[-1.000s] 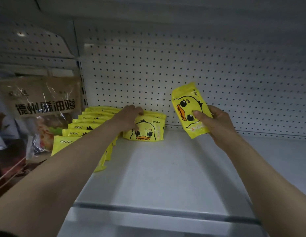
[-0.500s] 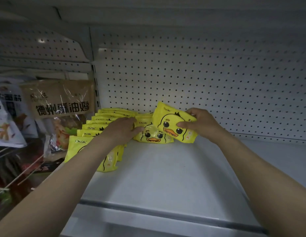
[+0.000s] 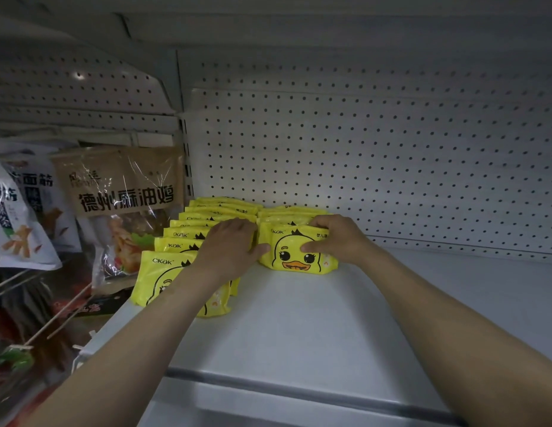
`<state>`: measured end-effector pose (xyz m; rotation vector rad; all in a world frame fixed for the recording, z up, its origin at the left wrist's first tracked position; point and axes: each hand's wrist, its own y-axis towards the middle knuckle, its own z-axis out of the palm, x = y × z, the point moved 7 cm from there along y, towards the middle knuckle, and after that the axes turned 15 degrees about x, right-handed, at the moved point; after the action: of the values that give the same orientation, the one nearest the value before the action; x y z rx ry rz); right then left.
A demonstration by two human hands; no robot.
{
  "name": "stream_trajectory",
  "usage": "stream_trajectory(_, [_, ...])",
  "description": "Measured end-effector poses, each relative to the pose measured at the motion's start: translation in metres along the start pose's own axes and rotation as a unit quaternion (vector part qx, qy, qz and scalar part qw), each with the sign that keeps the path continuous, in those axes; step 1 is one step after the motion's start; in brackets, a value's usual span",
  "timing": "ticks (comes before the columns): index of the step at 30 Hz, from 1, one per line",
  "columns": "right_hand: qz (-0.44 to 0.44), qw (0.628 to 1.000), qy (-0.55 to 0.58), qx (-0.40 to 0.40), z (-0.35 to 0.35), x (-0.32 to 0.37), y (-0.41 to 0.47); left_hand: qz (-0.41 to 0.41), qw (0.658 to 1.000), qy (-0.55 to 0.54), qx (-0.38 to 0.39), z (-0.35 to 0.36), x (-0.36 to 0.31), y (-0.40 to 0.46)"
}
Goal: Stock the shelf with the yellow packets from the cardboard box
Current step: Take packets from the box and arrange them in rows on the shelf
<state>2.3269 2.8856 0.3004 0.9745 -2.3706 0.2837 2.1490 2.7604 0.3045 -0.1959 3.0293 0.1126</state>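
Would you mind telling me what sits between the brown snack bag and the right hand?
In the head view, the left row of yellow duck packets and the left hand lie between the brown snack bag and the right hand.

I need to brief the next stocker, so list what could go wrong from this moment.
1. The front yellow duck-print plastic packet leans upright in the right row, gripped by the right hand; it may tip forward once released.
2. The left hand rests on the left row of yellow packets; withdrawing could drag some askew, as the nearest one sits close to the white metal shelf side edge.
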Motion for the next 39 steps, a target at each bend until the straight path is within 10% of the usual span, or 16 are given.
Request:
stream_trajectory(26, [0.179, 0.941, -0.257, -0.130, 0.018, 0.047, -0.041, 0.013, 0.999, -0.002, 0.030, -0.006, -0.005, -0.004])
stream_trajectory(39, [0.023, 0.961, -0.259, -0.095, -0.007, 0.166, -0.125, -0.026, 0.994, -0.071, -0.080, -0.077, -0.009, -0.128])
